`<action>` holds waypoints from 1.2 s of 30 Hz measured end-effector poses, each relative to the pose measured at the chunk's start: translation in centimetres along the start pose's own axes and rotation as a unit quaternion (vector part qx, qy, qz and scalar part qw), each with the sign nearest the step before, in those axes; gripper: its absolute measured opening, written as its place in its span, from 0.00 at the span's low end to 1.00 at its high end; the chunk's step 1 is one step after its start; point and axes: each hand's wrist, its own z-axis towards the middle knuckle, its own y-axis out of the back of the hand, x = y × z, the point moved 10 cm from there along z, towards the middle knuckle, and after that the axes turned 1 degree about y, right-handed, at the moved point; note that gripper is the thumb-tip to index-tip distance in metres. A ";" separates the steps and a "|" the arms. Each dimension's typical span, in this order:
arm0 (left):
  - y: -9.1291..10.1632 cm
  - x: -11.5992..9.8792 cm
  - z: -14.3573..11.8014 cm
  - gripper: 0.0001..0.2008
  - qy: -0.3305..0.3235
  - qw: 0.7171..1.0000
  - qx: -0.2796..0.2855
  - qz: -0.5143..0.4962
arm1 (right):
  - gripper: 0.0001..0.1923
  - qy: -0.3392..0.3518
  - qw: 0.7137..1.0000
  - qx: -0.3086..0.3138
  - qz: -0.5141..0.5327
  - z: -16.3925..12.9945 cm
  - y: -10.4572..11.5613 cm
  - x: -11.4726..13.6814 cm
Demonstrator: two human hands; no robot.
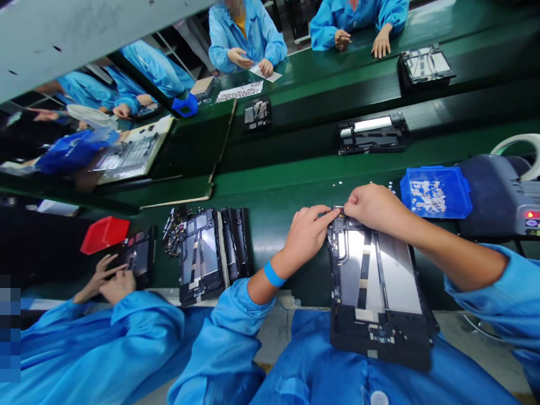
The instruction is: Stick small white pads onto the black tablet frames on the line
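Both hands work at the far end of the tablet frame (pixel 375 292), which lies at the tabletop's near edge, overhanging the lap, long axis pointing away. Left hand (pixel 306 236) fingers steady the corner; right hand (pixel 371 205) fingers pinch a small part there. Seating it looks underway; pressing needs care.

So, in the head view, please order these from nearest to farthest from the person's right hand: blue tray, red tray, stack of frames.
From the right hand:
1. Blue tray, just to its right.
2. Stack of frames, to its left, past the left hand.
3. Red tray, far left, by a co-worker's hands.
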 end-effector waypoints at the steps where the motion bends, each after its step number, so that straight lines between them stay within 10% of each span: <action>1: 0.0 -0.1 0.0 0.22 -0.001 1.000 0.001 0.008 | 0.10 -0.001 1.000 0.004 0.001 0.0 0.0 0.0; 15: 0.8 -0.8 1.3 0.20 -0.015 0.998 0.025 0.057 | 0.10 0.022 0.999 0.027 0.024 0.1 -0.1 -0.1; 25: 0.4 -0.5 1.2 0.23 -0.001 0.998 0.053 -0.017 | 0.15 0.204 0.968 -0.142 0.038 -4.0 0.4 0.0; 36: 0.9 0.7 1.1 0.26 0.062 0.981 -0.032 -0.181 | 0.25 0.318 0.922 -0.105 -0.194 -5.8 -2.2 1.5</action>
